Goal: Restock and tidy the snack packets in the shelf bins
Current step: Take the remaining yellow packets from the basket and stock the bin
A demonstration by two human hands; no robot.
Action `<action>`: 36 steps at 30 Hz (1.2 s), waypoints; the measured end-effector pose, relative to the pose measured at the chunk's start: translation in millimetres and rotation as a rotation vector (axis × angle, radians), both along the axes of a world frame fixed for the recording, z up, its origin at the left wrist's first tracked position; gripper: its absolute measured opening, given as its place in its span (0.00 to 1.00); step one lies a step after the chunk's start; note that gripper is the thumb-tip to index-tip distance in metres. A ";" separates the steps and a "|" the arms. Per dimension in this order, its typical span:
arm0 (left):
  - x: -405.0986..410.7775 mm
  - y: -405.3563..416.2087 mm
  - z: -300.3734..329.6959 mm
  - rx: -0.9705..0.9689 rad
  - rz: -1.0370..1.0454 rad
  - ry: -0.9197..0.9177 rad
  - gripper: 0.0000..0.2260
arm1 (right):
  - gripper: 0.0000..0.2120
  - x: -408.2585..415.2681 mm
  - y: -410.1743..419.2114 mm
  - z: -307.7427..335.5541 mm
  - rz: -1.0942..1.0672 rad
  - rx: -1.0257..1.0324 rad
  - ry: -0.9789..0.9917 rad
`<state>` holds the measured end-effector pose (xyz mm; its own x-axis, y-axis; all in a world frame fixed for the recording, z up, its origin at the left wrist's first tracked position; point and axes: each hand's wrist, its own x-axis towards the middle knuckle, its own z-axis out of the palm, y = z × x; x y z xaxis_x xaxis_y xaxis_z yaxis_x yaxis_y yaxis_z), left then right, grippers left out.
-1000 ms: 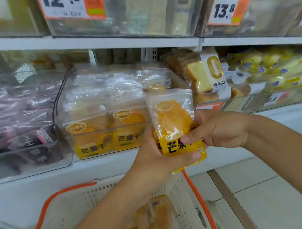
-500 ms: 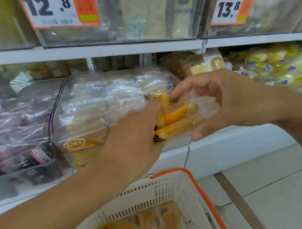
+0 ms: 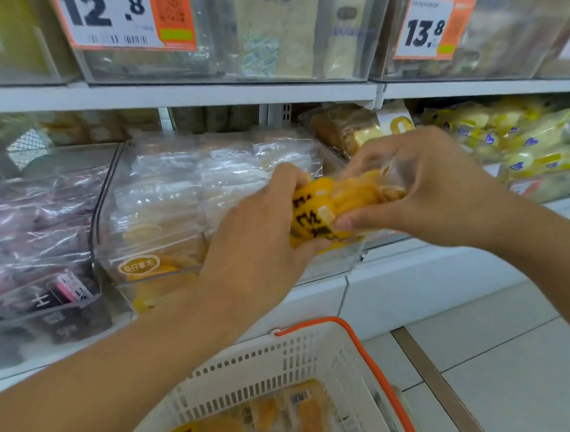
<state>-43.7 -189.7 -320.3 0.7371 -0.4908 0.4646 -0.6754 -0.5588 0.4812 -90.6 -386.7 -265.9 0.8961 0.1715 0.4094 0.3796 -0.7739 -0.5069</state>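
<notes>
Crinkly yellow packet (image 3: pixel 335 208) between hands (image 3: pixel 342 214)

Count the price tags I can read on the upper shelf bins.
2. The 12.8 price tag is on the upper-left bin, and the 13.8 price tag on the upper-right bin. A third tag at the far right edge is cut off and unreadable.

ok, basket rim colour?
Orange rim on a white perforated basket, clearest in the head view, lower centre.

Left hand (image 3: pixel 260 244), right hand (image 3: pixel 430 188) bare; forearms unsleeved.
</notes>
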 end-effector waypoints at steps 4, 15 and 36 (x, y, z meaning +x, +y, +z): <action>14.1 8.2 14.5 0.058 -0.007 -0.121 0.28 | 0.18 5.1 -14.4 12.2 -0.142 -0.023 -0.095; 44.4 40.3 7.4 0.677 0.203 -0.195 0.37 | 0.31 110.5 17.5 -38.0 -0.129 -0.849 0.260; 47.8 43.9 -7.7 0.548 0.193 -0.236 0.39 | 0.47 113.5 -4.7 -59.4 -0.244 -0.652 0.005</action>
